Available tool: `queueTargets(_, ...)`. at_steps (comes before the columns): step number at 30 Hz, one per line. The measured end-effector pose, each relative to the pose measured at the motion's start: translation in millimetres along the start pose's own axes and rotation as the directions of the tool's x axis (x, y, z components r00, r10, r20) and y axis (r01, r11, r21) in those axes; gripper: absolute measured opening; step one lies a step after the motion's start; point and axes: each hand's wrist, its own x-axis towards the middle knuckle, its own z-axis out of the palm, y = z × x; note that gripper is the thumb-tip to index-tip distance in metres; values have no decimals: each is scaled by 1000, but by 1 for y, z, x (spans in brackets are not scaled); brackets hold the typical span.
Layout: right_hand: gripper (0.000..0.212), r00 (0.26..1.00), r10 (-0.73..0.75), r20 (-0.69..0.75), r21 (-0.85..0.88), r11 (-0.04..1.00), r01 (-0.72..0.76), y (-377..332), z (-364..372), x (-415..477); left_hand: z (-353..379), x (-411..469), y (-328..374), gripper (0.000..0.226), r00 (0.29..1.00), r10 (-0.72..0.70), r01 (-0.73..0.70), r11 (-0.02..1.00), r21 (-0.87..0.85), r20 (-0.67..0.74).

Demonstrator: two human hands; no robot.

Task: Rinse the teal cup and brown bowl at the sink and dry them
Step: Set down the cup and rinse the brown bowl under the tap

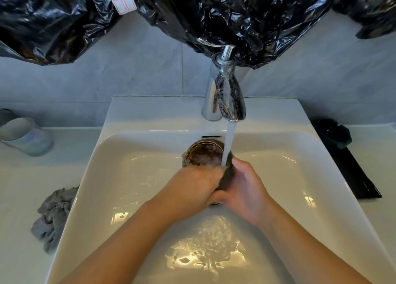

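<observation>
Head view: both hands are over the white sink (137, 155), holding the brown bowl (203, 155) under the stream (229, 142) from the chrome tap (230, 95). The bowl is tilted, opening facing up and toward the camera, glossy brown inside with water foaming in it. The stream lands at its right rim. The right hand (242, 185) is wrapped round the bowl's dark outer wall, thumb up along the side. The left hand (192, 189) is curled on the near rim, fingers hidden by water and bowl, so can't tell exactly how they press. Water pools in the basin below the forearms.

A teal cup (334, 131) sits on the right counter, well apart from the sink bowl, resting at the end of a black flat thing (355, 176). A grey cloth (53, 215) is crumpled on the left counter, touching the sink edge. A clear glass (25, 135) stands further left. Black plastic sheeting (214, 15) hangs over the wall above.
</observation>
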Motion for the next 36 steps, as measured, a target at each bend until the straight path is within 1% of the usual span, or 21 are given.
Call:
queueTargets(2,62,999,18,28,23,1000,-19,2,1,0,-2,-3,2,33,992,-128,128,938,-321,20)
queueTargets(4,51,1000,6,-10,23,1000,-6,2,-2,1,-4,-6,4,25,997,-75,73,861,-504,16)
queueTargets(5,50,999,1,-52,10,1000,0,1,-4,2,-3,-8,2,22,1000,6,-16,900,-435,-25)
queueTargets(7,54,992,27,-121,-5,1000,-28,-1,-6,3,3,-8,-7,15,986,138,-145,986,-76,-96)
queueTargets(9,60,983,63,-173,3,998,-64,-1,-6,3,0,-4,-7,20,978,181,-168,978,120,-104)
queueTargets(13,65,966,58,-253,-38,997,-69,3,-3,2,-1,-2,15,29,999,2,-11,975,-222,-42)
queueTargets(16,57,964,69,-257,-20,997,-76,4,1,0,6,-4,20,45,985,-156,173,868,-466,76)
queueTargets(18,55,962,73,-264,-14,997,-80,1,2,1,6,-6,16,26,991,-129,131,898,-421,34)
queueTargets(19,58,959,78,-271,-3,997,-82,-1,1,1,5,-4,14,15,998,-46,32,960,-280,-44)
queueTargets(21,65,950,97,-296,26,995,-94,-6,0,2,5,-1,9,25,986,104,-102,995,18,-130)
queueTargets(22,65,950,102,-295,27,995,-98,-8,-1,1,5,0,9,30,984,119,-112,992,57,-132)
queueTargets(24,61,961,99,-257,0,995,-102,-10,-2,-1,2,1,13,24,993,35,-49,990,-129,-113)
queueTargets(25,56,969,91,-231,-12,995,-96,-10,0,-3,3,0,15,14,997,-46,24,951,-309,-62)
queueTargets(27,46,979,77,-189,-11,997,-80,-7,3,-4,2,2,23,15,973,-218,206,682,-702,73)
queueTargets(29,44,983,75,-167,-35,996,-82,-2,3,-5,1,7,27,13,915,-394,254,386,-887,90)
queueTargets(30,42,982,76,-171,-58,995,-87,0,4,-4,1,8,29,16,885,-460,263,371,-891,70)
queueTargets(31,42,981,80,-179,-77,992,-95,1,3,-4,3,7,27,21,880,-476,262,481,-837,2)
queueTargets(33,50,980,81,-184,-86,991,-99,0,1,-2,8,3,18,18,916,-322,183,866,-466,-238)
queueTargets(34,54,979,76,-189,-84,992,-93,-2,1,-2,12,1,13,11,908,-241,155,953,-261,-343)
queueTargets(35,58,979,76,-187,-78,993,-92,-4,0,-2,15,0,7,5,889,-234,175,968,-181,-394)
queueTargets(36,60,980,75,-187,-74,993,-91,-6,-2,-1,14,0,4,13,865,-331,261,939,-226,-377)
